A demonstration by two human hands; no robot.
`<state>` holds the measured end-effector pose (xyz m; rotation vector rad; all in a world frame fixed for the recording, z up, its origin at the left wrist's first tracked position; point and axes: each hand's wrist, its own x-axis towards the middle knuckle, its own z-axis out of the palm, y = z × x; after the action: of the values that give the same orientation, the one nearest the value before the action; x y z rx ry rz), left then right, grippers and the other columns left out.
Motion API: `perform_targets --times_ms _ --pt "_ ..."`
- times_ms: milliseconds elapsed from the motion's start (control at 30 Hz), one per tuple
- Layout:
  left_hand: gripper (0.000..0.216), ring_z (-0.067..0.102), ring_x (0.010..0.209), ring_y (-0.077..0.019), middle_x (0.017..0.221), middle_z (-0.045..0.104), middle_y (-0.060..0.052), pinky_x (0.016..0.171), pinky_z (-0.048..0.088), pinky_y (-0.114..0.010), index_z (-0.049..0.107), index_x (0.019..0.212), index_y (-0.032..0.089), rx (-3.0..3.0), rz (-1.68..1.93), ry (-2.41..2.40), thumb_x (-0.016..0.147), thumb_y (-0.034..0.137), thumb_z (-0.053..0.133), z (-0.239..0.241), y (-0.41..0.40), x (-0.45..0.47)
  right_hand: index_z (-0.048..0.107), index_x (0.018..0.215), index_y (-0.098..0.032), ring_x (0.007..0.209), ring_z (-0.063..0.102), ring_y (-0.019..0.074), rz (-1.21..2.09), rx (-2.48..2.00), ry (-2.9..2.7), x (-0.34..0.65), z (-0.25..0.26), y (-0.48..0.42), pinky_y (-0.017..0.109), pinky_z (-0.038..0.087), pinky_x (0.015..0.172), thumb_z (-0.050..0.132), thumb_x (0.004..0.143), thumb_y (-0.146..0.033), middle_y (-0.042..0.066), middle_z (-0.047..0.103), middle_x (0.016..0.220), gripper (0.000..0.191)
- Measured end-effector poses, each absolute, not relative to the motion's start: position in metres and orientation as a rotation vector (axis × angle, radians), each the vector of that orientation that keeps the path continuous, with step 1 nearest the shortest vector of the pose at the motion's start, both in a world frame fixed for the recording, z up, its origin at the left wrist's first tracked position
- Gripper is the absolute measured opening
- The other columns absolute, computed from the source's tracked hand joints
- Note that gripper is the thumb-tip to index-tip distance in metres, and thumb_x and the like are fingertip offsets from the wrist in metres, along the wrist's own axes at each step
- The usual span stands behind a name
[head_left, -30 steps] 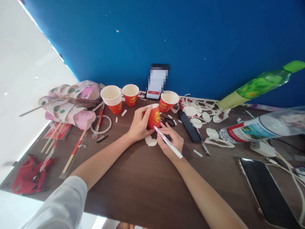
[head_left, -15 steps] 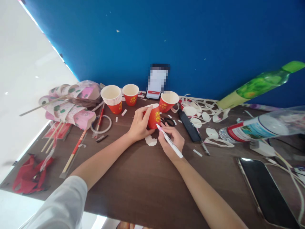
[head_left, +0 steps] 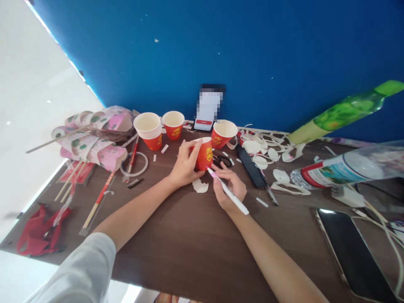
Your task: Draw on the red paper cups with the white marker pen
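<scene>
- My left hand (head_left: 185, 167): fingers clamped on a red paper cup (head_left: 203, 159).
- Cup is mid-table, nearer me than the propped phone (head_left: 204, 124).
- My right hand (head_left: 232, 188): fingers pinched together on a white pen (head_left: 232, 197).
- Pen tip at cup's lower side; can't tell if touching.
- White paper scrap (head_left: 200, 187) on the table (head_left: 189, 244), near my left fingertips.
- Scissors (head_left: 224, 160) just right of cup.

Looks like an informal craft corner: dark brown wood-grain worktop (head_left: 189, 244) against a flat blue wall (head_left: 176, 54), littered with curled white paper offcuts (head_left: 251, 147).
</scene>
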<state>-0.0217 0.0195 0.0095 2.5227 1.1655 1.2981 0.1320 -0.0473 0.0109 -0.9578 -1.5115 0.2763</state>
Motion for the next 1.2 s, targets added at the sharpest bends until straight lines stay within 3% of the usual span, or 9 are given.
perform_targets --times_ms 133,300,367,567,1200 --pt "0.106 0.037 0.126 -0.036 0.128 0.034 -0.015 0.106 0.034 -0.058 0.006 0.149 0.022 2.514 1.335 1.156 0.067 0.023 0.072 0.0077 0.021 -0.0218 0.059 0.085 -0.023 0.097 0.072 0.0271 0.373 -1.03 -1.508 0.1318 0.0131 -0.0494 0.049 0.053 0.098 0.057 0.084 -0.017 0.004 0.071 0.082 0.007" --pt "0.109 0.026 0.136 -0.0388 0.145 0.023 -0.022 0.108 0.032 -0.057 -0.008 0.148 0.018 2.498 1.29 1.098 0.07 0.021 0.069 0.0055 0.0231 -0.0228 0.06 0.084 -0.023 0.101 0.07 0.0281 0.432 -1.091 -1.474 0.1325 0.0143 -0.0488 0.046 0.054 0.097 0.056 0.084 -0.02 0.006 0.073 0.091 0.005" --pt "0.106 0.026 0.137 -0.0389 0.147 0.022 -0.024 0.108 0.03 -0.058 -0.006 0.148 0.018 2.502 1.299 1.094 0.072 0.023 0.068 0.0055 0.0237 -0.0232 0.061 0.084 -0.023 0.101 0.07 0.0277 0.422 -1.087 -1.46 0.1326 0.0145 -0.048 0.045 0.054 0.097 0.057 0.084 -0.019 0.005 0.073 0.089 0.006" --pt "0.091 0.043 0.122 -0.0332 0.13 0.039 -0.018 0.103 0.039 -0.053 0.015 0.146 0.018 2.549 1.329 1.137 0.073 0.026 0.069 0.0083 0.0216 -0.0229 0.065 0.089 -0.022 0.105 0.068 0.0287 0.278 -0.981 -1.523 0.132 0.0132 -0.0453 0.051 0.05 0.102 0.062 0.076 -0.01 0.006 0.073 0.09 0.019" --pt "0.087 0.042 0.118 -0.0308 0.124 0.039 -0.014 0.105 0.036 -0.054 0.016 0.146 0.021 2.572 1.353 1.112 0.076 0.026 0.066 0.0099 0.0205 -0.021 0.066 0.09 -0.022 0.097 0.072 0.0256 0.212 -1.067 -1.518 0.13 0.0107 -0.0433 0.047 0.054 0.098 0.064 0.075 -0.009 0.005 0.075 0.092 0.02"
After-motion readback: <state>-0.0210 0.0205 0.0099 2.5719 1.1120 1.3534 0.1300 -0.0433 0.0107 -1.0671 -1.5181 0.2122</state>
